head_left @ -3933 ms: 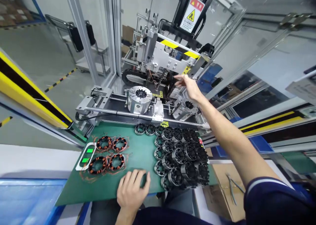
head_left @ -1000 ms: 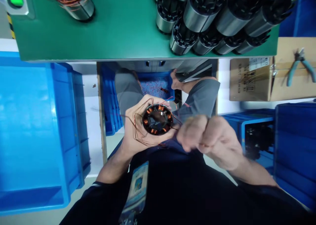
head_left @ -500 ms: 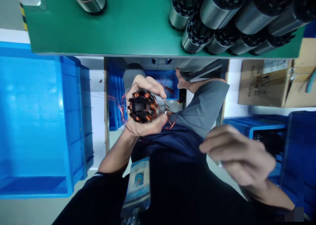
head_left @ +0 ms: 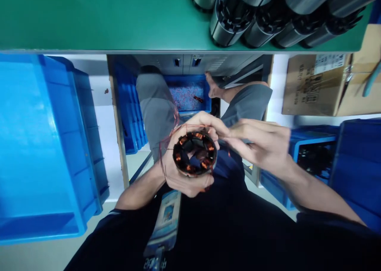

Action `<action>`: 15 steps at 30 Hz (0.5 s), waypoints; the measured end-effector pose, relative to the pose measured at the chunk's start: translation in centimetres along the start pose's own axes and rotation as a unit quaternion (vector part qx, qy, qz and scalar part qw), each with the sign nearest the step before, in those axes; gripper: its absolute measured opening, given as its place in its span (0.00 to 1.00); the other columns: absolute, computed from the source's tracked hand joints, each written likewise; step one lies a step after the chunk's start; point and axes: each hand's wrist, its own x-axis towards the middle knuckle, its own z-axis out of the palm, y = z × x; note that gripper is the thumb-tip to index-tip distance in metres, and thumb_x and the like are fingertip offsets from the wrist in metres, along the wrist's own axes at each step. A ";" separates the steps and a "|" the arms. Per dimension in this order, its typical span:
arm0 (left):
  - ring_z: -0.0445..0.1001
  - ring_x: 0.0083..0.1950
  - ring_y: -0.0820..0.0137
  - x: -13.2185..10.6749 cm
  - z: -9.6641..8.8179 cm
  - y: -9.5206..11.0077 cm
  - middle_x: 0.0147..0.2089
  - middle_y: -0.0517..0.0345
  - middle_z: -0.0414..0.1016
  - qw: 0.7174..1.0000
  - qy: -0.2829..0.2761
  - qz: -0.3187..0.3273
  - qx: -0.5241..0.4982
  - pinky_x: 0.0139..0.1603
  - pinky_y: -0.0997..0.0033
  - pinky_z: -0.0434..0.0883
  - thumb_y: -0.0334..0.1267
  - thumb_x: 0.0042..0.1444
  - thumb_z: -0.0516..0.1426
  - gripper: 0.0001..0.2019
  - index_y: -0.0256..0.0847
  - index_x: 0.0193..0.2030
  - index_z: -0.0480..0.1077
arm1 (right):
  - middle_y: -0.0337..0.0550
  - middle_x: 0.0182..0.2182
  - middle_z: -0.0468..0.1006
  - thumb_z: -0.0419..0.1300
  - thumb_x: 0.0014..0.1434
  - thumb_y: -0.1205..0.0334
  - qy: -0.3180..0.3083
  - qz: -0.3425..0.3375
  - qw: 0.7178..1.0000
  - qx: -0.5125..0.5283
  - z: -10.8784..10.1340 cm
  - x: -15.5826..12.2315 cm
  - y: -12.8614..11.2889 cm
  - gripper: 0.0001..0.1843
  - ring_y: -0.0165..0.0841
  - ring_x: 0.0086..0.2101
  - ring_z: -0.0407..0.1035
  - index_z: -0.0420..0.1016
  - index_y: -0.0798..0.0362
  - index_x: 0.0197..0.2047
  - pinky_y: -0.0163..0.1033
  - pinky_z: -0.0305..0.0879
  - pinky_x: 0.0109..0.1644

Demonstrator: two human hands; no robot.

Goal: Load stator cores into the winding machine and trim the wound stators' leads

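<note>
My left hand (head_left: 183,172) is wrapped round a wound stator (head_left: 195,153), a dark ring with copper coils, held over my lap below the bench. Loose copper wires (head_left: 166,144) trail from it over my left fingers. My right hand (head_left: 262,142) reaches in from the right, its fingertips pinched at the stator's upper right edge, where thin wire ends sit. What the fingertips hold is too fine to see.
The green bench (head_left: 104,17) runs across the top, with several unwound steel stators (head_left: 238,17) stacked at its front right. A blue crate (head_left: 38,144) stands left, more blue bins (head_left: 342,160) right, a cardboard box (head_left: 321,84) behind. A small blue bin (head_left: 187,92) lies between my legs.
My right hand swung back in from the lower right to the stator's edge. My left hand turned the stator and lowered it slightly toward the middle. The view tilted further down.
</note>
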 end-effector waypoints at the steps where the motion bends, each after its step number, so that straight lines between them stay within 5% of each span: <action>1: 0.79 0.42 0.61 -0.1 0.0 -0.2 0.44 0.52 0.80 1.000 0.007 -0.006 -0.007 0.44 0.53 0.75 0.67 0.56 0.74 0.28 0.47 0.48 0.77 | 0.39 0.35 0.88 0.70 0.78 0.55 -0.004 -0.002 1.000 -0.017 0.7 -0.7 1.4 0.05 0.35 0.33 0.80 0.91 0.41 0.50 0.41 0.78 0.40; 5: 0.73 0.39 0.63 -0.4 -0.8 -0.2 0.37 0.55 0.75 0.992 0.043 0.066 0.095 0.43 0.55 0.69 0.62 0.55 0.76 0.24 0.45 0.45 0.81 | 0.43 0.36 0.88 0.65 0.81 0.50 -0.074 0.093 0.991 -0.054 2.3 -2.8 6.0 0.15 0.35 0.35 0.80 0.86 0.47 0.43 0.41 0.77 0.42; 9: 0.75 0.47 0.61 -0.2 -1.7 1.1 0.50 0.52 0.76 0.946 0.084 0.121 0.289 0.47 0.54 0.76 0.63 0.50 0.79 0.27 0.46 0.45 0.84 | 0.43 0.36 0.88 0.72 0.77 0.45 -0.018 0.237 0.965 0.111 0.7 -2.4 4.3 0.17 0.34 0.34 0.81 0.84 0.49 0.40 0.39 0.78 0.40; 12: 0.79 0.64 0.50 0.3 -2.1 1.8 0.62 0.47 0.83 0.910 0.060 0.194 0.361 0.65 0.43 0.80 0.62 0.53 0.79 0.27 0.47 0.51 0.85 | 0.45 0.42 0.92 0.79 0.71 0.45 -0.076 0.268 0.887 0.367 -0.4 -0.9 0.6 0.17 0.36 0.39 0.87 0.87 0.50 0.50 0.39 0.84 0.43; 15: 0.82 0.70 0.49 0.6 -2.1 2.3 0.58 0.52 0.89 0.908 -0.016 0.204 0.367 0.83 0.36 0.72 0.51 0.67 0.74 0.19 0.49 0.59 0.82 | 0.44 0.41 0.93 0.83 0.66 0.49 -0.148 0.320 0.806 0.475 -0.6 0.4 -1.7 0.23 0.36 0.38 0.89 0.85 0.52 0.55 0.37 0.86 0.42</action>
